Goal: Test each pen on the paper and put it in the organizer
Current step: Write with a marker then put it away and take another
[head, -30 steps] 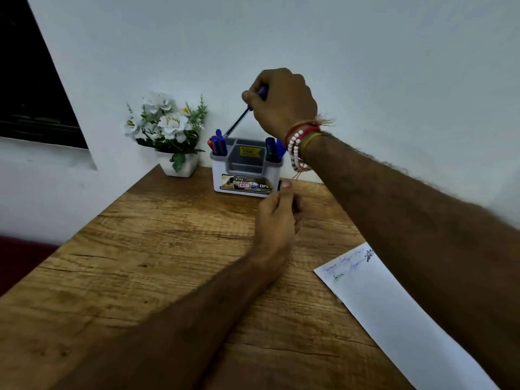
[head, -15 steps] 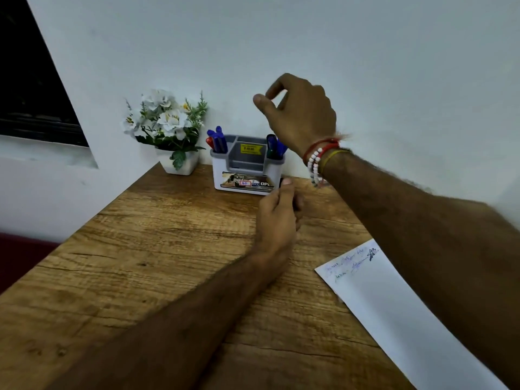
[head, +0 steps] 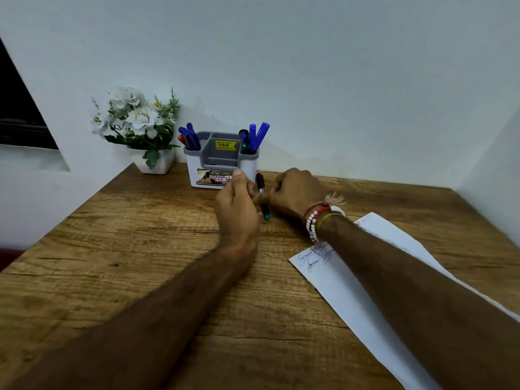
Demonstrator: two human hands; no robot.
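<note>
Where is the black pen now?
The black pen sits mid head view, pinched between left hand and right hand, just right of the organizer.

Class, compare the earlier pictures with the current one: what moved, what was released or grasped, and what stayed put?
The right hand let go of a pen at the organizer, then came down to the table, where it now meets the left hand at the black pen; both seem to pinch it. The left hand barely shifted. Organizer, flower pot and paper stayed put.
</note>
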